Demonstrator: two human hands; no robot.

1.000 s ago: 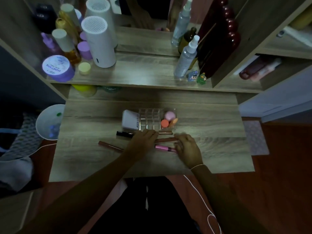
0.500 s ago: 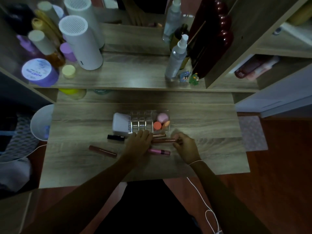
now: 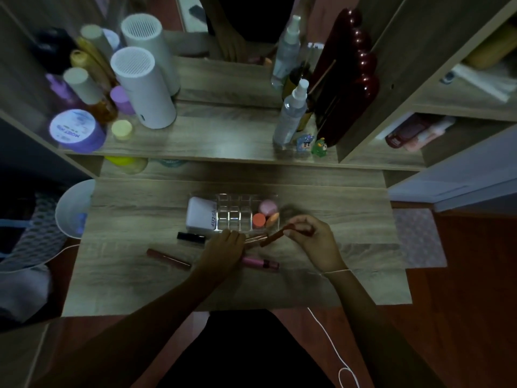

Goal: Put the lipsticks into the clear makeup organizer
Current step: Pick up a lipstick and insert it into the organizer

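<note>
Red-brown lipstick (image 3: 275, 236) is tilted, pinched in right hand (image 3: 313, 242) fingers just in front of clear organizer (image 3: 246, 212). Left hand (image 3: 223, 252) lies w/ fingers curled on a gold lipstick (image 3: 256, 238); grip unclear. Pink lipstick (image 3: 261, 263) on desk (image 3: 140, 289) nearby.

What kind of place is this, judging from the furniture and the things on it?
Probably a dressing table at home. A mirror stands behind a wooden shelf of bottles, including a clear spray bottle, and a clear plastic makeup organizer with lipsticks sits on the wooden desktop.
</note>
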